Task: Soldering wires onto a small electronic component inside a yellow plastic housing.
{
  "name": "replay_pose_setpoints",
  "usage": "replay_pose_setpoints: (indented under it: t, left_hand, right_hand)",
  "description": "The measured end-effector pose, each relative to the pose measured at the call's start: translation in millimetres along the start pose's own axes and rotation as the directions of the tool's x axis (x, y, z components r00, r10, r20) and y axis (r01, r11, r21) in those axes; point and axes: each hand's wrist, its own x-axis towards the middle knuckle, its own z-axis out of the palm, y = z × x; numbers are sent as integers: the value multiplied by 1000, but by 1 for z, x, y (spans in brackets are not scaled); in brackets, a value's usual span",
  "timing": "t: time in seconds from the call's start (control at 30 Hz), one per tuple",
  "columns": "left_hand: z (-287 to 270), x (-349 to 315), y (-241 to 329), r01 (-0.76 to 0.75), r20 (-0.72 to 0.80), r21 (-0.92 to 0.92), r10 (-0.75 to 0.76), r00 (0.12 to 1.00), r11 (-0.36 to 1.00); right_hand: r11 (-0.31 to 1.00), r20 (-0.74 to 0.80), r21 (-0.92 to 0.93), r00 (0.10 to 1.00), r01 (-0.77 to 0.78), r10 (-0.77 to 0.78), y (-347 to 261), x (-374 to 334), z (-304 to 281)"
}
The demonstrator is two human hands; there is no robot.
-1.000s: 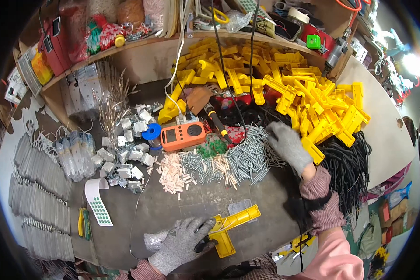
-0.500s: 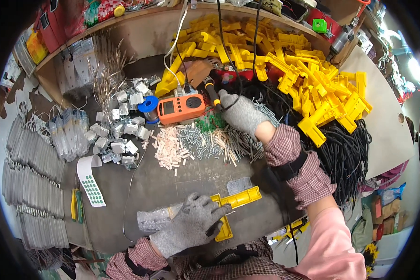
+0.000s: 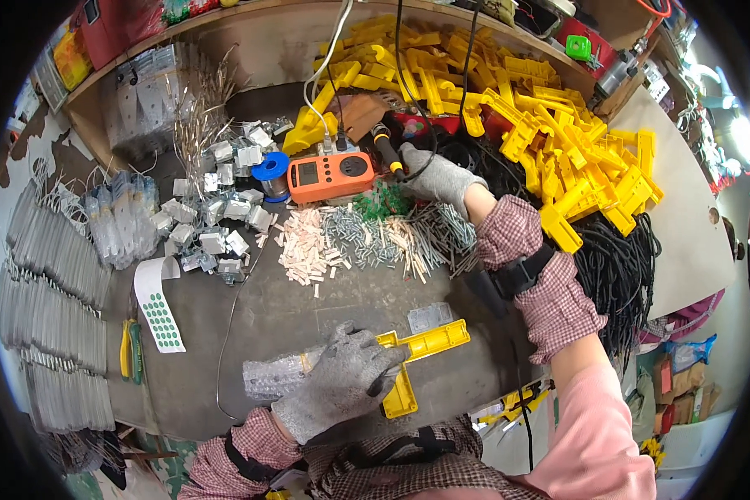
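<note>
In its grey glove, my left hand (image 3: 342, 383) lies over a yellow plastic housing (image 3: 433, 340), fingers across it and thumb beside it. The housing has one arm toward the right and another toward me. A clear plastic pack (image 3: 273, 379) lies beside that hand, partly covered by it. My right hand (image 3: 442, 179), also gloved, reaches to the back of the table. It is beside the near end of a black-and-yellow handled tool (image 3: 385, 150), with a black cord over the glove; its fingers are mostly hidden, so its grip is unclear.
An orange meter (image 3: 332, 176) stands behind piles of pale pegs (image 3: 302, 246) and screws (image 3: 446, 233). Yellow housings (image 3: 575, 167) heap at the back right, above black cables (image 3: 617, 267). Metal-cased parts (image 3: 212, 242), a green-dotted label strip (image 3: 160, 308) and pliers (image 3: 132, 350) lie leftward.
The whole view has shifted slightly, moving the table's back part upward in the picture. My right hand has moved a little up and right; my left hand stays on the yellow housing.
</note>
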Motion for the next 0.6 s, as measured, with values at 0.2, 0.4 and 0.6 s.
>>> replay_pose_setpoints:
  t: [0.2,0.4,0.6]
  left_hand:
    - [1,-3,-6,30,-39,-156,-36,999,987]
    - [4,0,-3,33,20,-114,-31,999,993]
    - [0,-12,-9,138,-188,-127,-161,969,982]
  right_hand:
    - [973,-119,-208,990,-104,81,-9,0,3]
    - [998,-224,-49,974,-36,24,9,-9,2]
    - [979,-313,-179,937,102,-155,-20,-127,6]
